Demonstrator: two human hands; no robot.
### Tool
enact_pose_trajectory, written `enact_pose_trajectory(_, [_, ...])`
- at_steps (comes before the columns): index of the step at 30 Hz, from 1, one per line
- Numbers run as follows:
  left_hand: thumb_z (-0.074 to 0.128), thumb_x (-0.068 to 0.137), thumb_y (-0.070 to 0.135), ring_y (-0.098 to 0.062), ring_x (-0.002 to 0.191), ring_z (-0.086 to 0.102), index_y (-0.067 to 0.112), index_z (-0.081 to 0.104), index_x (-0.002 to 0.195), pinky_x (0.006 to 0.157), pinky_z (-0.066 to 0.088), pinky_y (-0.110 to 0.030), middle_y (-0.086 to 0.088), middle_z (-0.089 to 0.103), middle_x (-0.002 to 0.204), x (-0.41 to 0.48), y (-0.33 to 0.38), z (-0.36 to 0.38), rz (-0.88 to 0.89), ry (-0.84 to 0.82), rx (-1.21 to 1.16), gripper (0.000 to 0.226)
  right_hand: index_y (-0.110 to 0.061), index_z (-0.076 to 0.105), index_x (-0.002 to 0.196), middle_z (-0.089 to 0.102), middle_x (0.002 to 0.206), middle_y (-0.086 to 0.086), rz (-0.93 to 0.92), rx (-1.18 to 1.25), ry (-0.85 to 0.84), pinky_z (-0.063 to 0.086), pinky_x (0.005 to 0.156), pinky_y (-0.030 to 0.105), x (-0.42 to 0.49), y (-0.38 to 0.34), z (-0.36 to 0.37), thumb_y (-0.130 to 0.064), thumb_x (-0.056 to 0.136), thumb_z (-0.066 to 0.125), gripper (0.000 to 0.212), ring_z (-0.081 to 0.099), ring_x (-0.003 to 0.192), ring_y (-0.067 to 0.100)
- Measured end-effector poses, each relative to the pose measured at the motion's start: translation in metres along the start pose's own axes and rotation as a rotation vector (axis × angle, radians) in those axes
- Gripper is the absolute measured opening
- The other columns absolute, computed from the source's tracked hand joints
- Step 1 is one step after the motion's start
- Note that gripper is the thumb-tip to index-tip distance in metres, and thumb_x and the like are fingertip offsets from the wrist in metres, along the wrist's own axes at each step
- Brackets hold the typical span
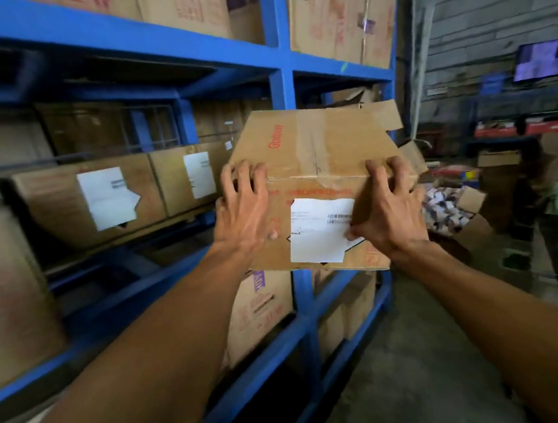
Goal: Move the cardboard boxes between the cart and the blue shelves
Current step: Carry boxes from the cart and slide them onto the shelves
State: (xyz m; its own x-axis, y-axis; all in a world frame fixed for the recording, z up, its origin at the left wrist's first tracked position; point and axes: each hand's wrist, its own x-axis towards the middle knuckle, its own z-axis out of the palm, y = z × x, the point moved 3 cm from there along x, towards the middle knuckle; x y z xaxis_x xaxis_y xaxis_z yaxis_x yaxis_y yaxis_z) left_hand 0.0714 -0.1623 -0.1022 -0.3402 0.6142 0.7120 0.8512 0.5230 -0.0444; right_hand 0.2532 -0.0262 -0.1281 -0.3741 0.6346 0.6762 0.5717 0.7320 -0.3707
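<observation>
The held cardboard box is brown with red lettering, a clear tape band and a white label printed in black. The shelves are bright blue. Shelved boxes are brown with white labels, others with red and purple print.

One cardboard box is held in two hands, the left hand and the right hand. At nine o'clock, two labelled boxes sit side by side on the blue shelves. At three o'clock, one lit screen shows.
</observation>
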Motion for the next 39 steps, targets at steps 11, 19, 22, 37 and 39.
enact_pose_trajectory(11, [0.092,0.050,0.042,-0.036,0.137,0.017,0.016,0.022,0.143,0.094,0.047,-0.056,-0.010,0.022,0.148,-0.062,-0.108,-0.051,-0.166,0.005,0.201,0.119,-0.030,0.022,0.144,0.008,0.154,0.002,-0.174,0.181,-0.089,0.038,0.099,0.057,-0.021,-0.111,0.045,-0.029,0.045,0.096,0.124,0.027,0.126,0.045])
enact_pose_trajectory(19, [0.093,0.049,0.036,-0.038,0.135,0.018,0.017,0.023,0.139,0.084,0.053,-0.056,-0.010,0.025,0.145,-0.082,-0.151,-0.075,-0.356,0.000,0.361,0.116,-0.033,0.022,0.144,0.012,0.152,0.002,-0.350,0.349,-0.196,0.037,0.101,0.056,0.007,-0.165,0.093,-0.033,0.038,0.097,0.129,0.029,0.129,0.045])
enact_pose_trajectory(22, [0.093,0.047,0.034,-0.037,0.134,0.020,0.014,0.026,0.139,0.082,0.053,-0.054,-0.010,0.026,0.144,-0.083,-0.148,-0.077,-0.434,-0.008,0.410,0.115,-0.030,0.023,0.145,0.014,0.152,0.004,-0.419,0.390,-0.235,0.038,0.100,0.057,0.019,-0.172,0.108,-0.035,0.041,0.097,0.128,0.029,0.129,0.045])
enact_pose_trajectory(37, [0.029,0.085,0.074,-0.030,0.144,0.015,0.016,0.023,0.146,0.111,0.002,-0.066,-0.011,0.028,0.152,-0.071,-0.127,-0.066,-0.541,0.049,0.731,0.084,-0.021,0.006,0.155,0.006,0.162,0.008,-0.796,0.350,-0.091,-0.004,0.112,0.069,0.052,-0.192,0.153,-0.058,0.071,0.065,0.109,-0.008,0.148,0.036])
enact_pose_trajectory(39, [0.029,0.091,0.066,-0.030,0.145,0.013,0.011,0.023,0.147,0.115,0.008,-0.059,-0.014,0.026,0.153,-0.071,-0.127,-0.054,-0.546,0.117,0.675,0.078,-0.016,0.012,0.155,0.013,0.162,0.011,-0.789,0.426,-0.019,-0.001,0.115,0.065,0.050,-0.194,0.160,-0.060,0.079,0.054,0.098,-0.002,0.149,0.035])
